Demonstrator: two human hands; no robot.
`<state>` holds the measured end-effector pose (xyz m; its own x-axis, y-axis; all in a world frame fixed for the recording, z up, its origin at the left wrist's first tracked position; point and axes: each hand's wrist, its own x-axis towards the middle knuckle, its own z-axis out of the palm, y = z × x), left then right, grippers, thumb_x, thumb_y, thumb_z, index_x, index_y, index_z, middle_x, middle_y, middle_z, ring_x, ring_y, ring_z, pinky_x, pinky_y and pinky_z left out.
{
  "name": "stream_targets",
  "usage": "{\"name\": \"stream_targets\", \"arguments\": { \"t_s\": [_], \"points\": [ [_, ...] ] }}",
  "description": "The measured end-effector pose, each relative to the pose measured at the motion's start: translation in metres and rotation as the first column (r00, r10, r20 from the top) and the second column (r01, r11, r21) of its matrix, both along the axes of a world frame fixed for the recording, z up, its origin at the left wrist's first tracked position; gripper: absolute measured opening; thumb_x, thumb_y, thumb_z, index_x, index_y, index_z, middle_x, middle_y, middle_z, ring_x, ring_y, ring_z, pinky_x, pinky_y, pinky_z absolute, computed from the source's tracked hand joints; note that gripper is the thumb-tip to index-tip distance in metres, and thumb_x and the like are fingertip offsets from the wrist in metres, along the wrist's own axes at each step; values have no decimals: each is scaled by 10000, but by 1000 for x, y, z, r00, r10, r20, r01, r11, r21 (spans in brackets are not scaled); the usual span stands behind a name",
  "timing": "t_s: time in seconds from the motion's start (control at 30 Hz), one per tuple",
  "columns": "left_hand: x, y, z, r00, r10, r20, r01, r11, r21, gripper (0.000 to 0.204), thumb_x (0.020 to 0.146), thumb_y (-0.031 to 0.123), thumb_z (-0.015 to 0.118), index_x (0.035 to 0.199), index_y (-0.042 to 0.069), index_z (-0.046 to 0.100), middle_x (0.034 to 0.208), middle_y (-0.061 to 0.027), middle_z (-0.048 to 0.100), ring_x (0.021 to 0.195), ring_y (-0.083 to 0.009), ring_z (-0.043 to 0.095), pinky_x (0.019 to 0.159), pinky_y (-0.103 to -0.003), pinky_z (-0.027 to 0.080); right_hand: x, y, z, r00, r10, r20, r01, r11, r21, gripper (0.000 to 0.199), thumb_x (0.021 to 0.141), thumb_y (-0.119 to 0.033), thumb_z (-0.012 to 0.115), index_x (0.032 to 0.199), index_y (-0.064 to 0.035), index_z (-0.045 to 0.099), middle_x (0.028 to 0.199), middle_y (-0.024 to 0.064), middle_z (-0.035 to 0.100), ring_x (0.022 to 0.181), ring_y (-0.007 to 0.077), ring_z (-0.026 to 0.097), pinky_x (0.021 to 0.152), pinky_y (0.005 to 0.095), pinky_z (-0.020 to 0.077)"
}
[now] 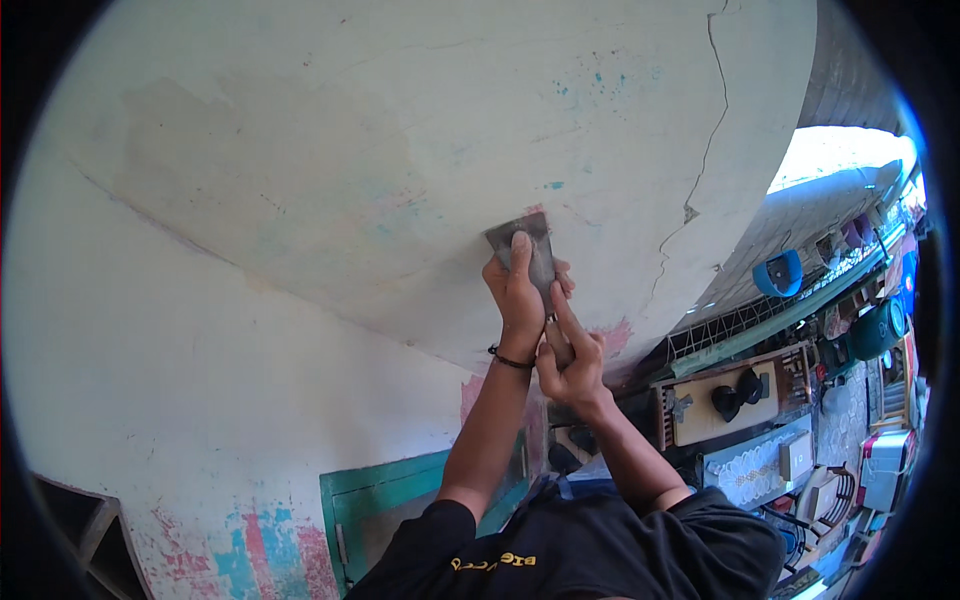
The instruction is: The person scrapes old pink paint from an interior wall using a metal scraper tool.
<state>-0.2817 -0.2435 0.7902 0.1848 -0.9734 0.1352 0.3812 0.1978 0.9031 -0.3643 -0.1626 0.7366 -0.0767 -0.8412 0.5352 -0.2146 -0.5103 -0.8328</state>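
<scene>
Both hands grip a scraper [532, 262]: left hand [515, 295] fingers closed around the blade, right hand [570, 360] just below, closed on its handle, blade tip beyond the fingertips against the pale wall [330, 170]

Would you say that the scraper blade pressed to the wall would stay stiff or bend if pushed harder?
The scraper blade looks like thin flat metal, so it would probably flex slightly. The left hand backs it with a finger, likely stiffening it. The right hand grips the handle, so slipping seems unlikely.

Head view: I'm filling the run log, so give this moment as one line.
left hand: fingers press flat grey metal scraper blade | right hand: grips handle | blade on pale cracked plaster surface
</scene>
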Motion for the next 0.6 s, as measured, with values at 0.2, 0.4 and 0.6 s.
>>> {"name": "stream_targets", "arguments": {
  "t_s": [0.2, 0.4, 0.6],
  "points": [
    [-5, -2, -5, 1000, 0, -18, 0, 1000, 3, 399, 1034, 390, 568, 888, 18, 560, 632, -139, 632, 454, -198, 595, 420, -318, 494, -1, -8, -4, 998, -40, 54, 45, 995, -92, 724, 733, -42, 572, 1447, 53, 498, 733, 166, 678, 505, 238, 666, 553, 326, 547],
    [-6, 3, -1, 1000, 26, 3, -26, 1000, -15, 412, 1037, 389, 565, 850, 21, 555, 632, -141, 630, 460, -199, 604, 423, -316, 500, 0, 0, -2, 998, -38, 49, 41, 997, -62, 731, 740, -40, 567, 1464, 30, 490, 686, 135, 648, 512, 247, 664, 575, 317, 547],
    [-4, -5, 8, 1000, -8, -2, 8, 999, -36, 405, 1043, 380, 555, 888, 6, 561, 631, -145, 627, 455, -205, 598, 414, -316, 491, 5, -8, -2, 999, -11, 47, 12, 1000, -16, 733, 736, -17, 549, 1457, 85, 464, 1149, 256, 704, 565, 110, 656, 600, 249, 526]
  ]
}}
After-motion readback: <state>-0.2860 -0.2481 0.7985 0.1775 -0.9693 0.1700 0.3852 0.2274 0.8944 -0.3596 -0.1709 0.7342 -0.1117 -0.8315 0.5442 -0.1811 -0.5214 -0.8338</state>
